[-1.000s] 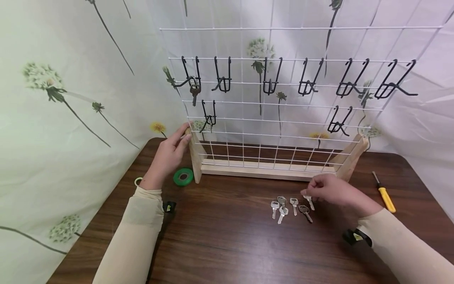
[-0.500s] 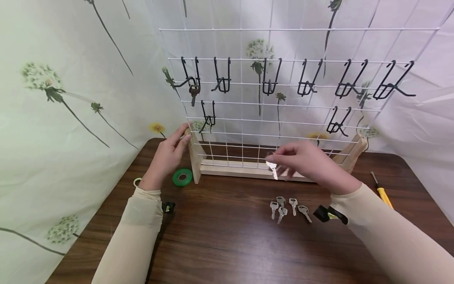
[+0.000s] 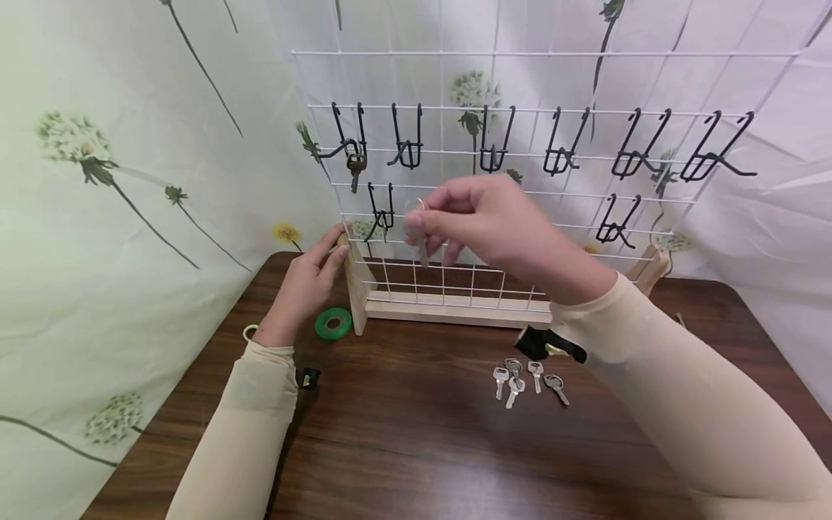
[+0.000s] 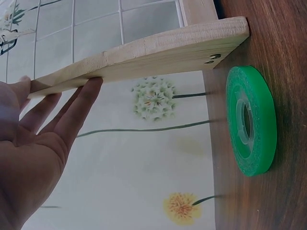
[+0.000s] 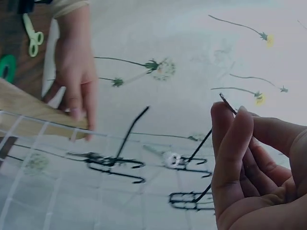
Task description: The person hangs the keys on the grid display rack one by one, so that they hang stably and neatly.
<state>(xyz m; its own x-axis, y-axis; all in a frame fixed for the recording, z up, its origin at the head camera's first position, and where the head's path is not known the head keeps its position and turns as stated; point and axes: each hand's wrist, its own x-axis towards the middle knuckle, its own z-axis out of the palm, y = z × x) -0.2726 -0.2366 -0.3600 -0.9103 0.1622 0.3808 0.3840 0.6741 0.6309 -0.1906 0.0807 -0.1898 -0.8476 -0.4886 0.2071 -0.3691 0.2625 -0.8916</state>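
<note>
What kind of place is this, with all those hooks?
Probably a staged practice corner, not a real room: flowered sheets hang as walls around a wooden table holding a wire hook rack and loose keys.

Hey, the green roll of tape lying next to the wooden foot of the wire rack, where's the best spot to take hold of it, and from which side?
Come from above and pinch the green roll of tape across its outer rim. It lies flat on the brown wooden table, hole facing up, close beside the wire rack's wooden foot, so the open side away from the foot likely gives the fingers most room.
</note>
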